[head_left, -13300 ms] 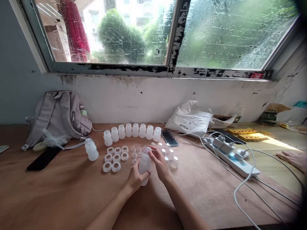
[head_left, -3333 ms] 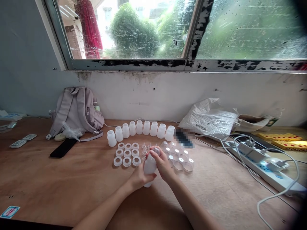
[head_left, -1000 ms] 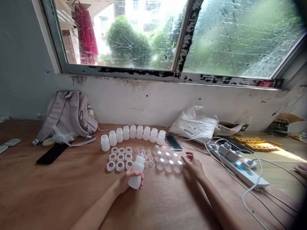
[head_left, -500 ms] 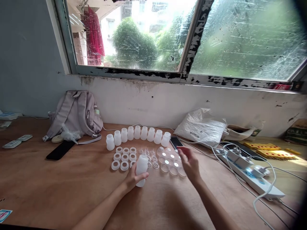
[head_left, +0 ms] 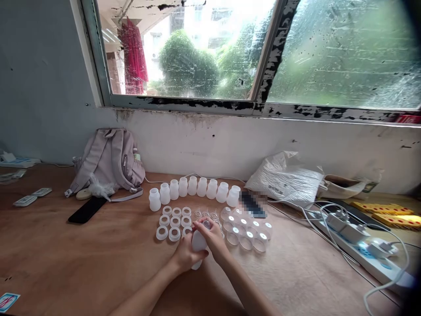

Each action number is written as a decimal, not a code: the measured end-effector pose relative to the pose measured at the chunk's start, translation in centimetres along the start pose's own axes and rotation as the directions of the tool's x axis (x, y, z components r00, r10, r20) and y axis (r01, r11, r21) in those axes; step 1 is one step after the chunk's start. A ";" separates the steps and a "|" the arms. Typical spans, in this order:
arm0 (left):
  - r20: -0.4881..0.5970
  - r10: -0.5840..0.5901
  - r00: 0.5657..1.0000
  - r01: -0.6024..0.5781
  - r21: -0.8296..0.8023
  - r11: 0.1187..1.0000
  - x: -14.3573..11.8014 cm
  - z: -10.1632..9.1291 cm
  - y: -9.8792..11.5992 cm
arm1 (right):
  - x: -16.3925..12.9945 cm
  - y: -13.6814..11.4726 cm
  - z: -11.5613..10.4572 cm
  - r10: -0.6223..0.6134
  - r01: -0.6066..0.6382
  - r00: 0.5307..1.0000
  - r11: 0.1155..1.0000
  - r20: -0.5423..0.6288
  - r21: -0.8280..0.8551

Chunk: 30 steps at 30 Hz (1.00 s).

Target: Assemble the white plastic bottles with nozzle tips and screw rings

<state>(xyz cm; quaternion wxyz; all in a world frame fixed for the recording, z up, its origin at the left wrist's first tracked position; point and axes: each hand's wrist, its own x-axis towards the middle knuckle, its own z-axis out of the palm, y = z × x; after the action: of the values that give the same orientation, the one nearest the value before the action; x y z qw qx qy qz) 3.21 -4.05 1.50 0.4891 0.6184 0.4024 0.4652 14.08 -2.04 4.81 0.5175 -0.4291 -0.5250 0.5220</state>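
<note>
A frosted white bottle point(head_left: 199, 242) leans slightly in my left hand point(head_left: 185, 255), whose fingers and thumb wrap round its body. Over the bottle's mouth, my right hand point(head_left: 212, 237) has its fingers closed round the top; a small clear, greyish piece point(head_left: 206, 224) shows between them, too small to name. Left of the hands lie white screw rings point(head_left: 175, 222) in rows. Behind my right hand are small clear teats point(head_left: 206, 215), partly covered. Clear domed caps point(head_left: 246, 233) with white dots lie to the right. Several more white bottles point(head_left: 192, 186) stand in an arc behind.
A phone point(head_left: 253, 204) lies behind the caps, partly blurred out. At the back are a backpack point(head_left: 113, 162) with a black phone point(head_left: 87, 210) before it, and a silver bag point(head_left: 286, 177). A power strip point(head_left: 362, 250) with loose white cables runs along the right.
My right hand has moved left from beside the clear caps to the top of the bottle. My left hand keeps hold of the bottle, now slightly lower. The view has shifted a little.
</note>
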 end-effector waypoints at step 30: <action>0.682 -0.142 0.718 0.611 -0.519 0.599 -0.1 -2.1 -0.3 | 0.9 -0.8 -3.6 -0.012 -0.059 0.972 0.954 0.233 0.293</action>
<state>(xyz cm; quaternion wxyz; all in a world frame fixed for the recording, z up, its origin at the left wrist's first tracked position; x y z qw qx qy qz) 1.12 -3.65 1.36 0.8772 0.3810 0.1484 0.2516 17.65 -0.87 5.40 0.5050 -0.2883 -0.4919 0.6480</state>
